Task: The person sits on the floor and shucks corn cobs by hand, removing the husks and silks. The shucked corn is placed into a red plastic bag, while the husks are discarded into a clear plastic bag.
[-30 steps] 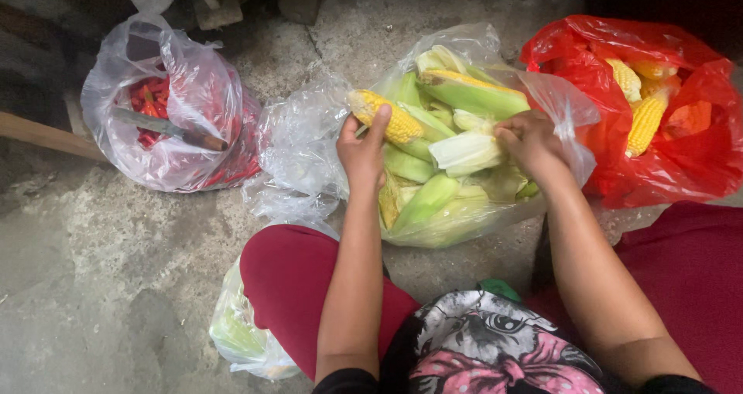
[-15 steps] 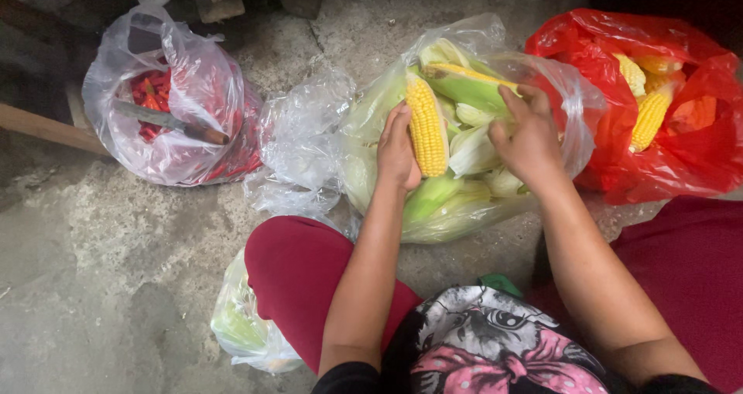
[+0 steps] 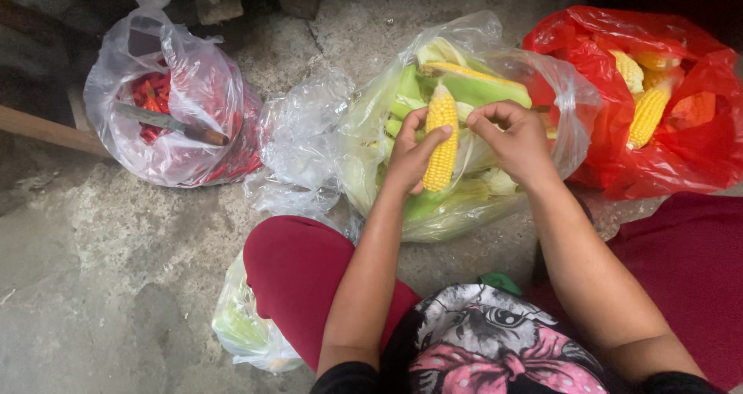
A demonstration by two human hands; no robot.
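Note:
My left hand (image 3: 412, 155) grips a peeled yellow corn cob (image 3: 442, 135) upright over a clear plastic bag (image 3: 371, 131) full of green-husked corn. My right hand (image 3: 515, 137) is beside the cob's upper part, fingers curled and pinched close to it; whether it touches the cob I cannot tell. Green husks (image 3: 484, 88) lie in the bag behind both hands.
A red plastic bag (image 3: 696, 131) at the right holds peeled yellow cobs (image 3: 646, 111). A clear bag (image 3: 193, 92) at the left holds red chillies and a knife (image 3: 170, 123). Another bag of husks (image 3: 240, 324) lies by my red-trousered knee (image 3: 290, 262) on the concrete floor.
My left hand lifted the yellow cob out of the bag and turned it upright. My right hand came off the husks in the bag and moved up beside the cob.

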